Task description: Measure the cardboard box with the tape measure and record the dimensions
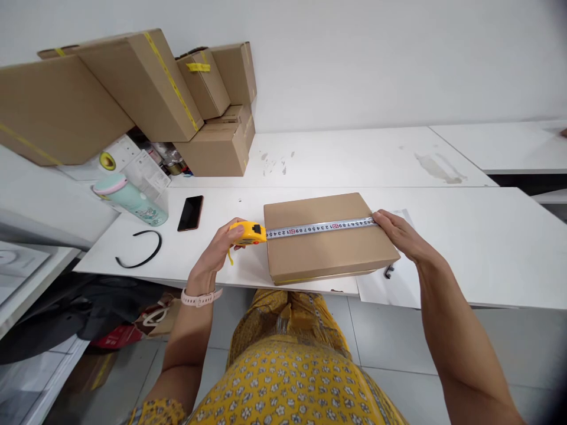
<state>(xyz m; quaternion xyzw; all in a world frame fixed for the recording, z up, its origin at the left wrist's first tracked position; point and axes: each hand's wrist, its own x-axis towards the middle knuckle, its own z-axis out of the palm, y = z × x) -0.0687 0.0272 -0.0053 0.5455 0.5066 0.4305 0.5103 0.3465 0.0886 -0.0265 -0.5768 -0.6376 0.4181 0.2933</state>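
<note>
A closed brown cardboard box lies on the white table near its front edge. My left hand is wrapped round a yellow tape measure at the box's left side. The silver blade is drawn out across the top of the box from left to right, with numbers facing up. At the box's right edge, my right hand pinches the blade's end, its fingers against the cardboard. Beneath the box's right side, a sheet of white paper is partly covered, and a small dark object rests on it.
Several cardboard boxes are stacked at the back left against the wall. A phone, a mint-green tumbler and a black headband-like loop lie on the table's left part. A bag and dark items are below on the left.
</note>
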